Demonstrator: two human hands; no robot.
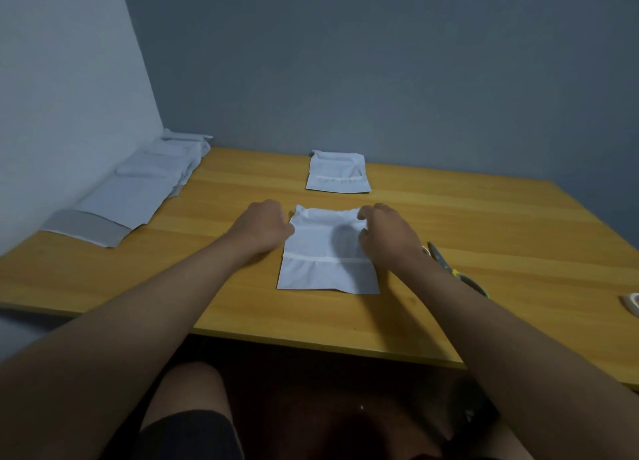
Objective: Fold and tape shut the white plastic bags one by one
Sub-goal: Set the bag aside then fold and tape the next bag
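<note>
A folded white plastic bag (325, 252) lies flat in the middle of the wooden table (484, 238), a strip of tape running across its lower part. My left hand (262, 224) grips its far left corner with curled fingers. My right hand (387, 231) pinches the far right corner. A second folded, taped bag (337, 173) lies further back near the wall. A pile of flat unfolded bags (138, 186) runs along the left wall.
Scissors (456, 269) with yellow and grey handles lie right of my right wrist, partly hidden by the forearm. A tape roll (631, 302) shows at the right frame edge. My knees are below the table's front edge.
</note>
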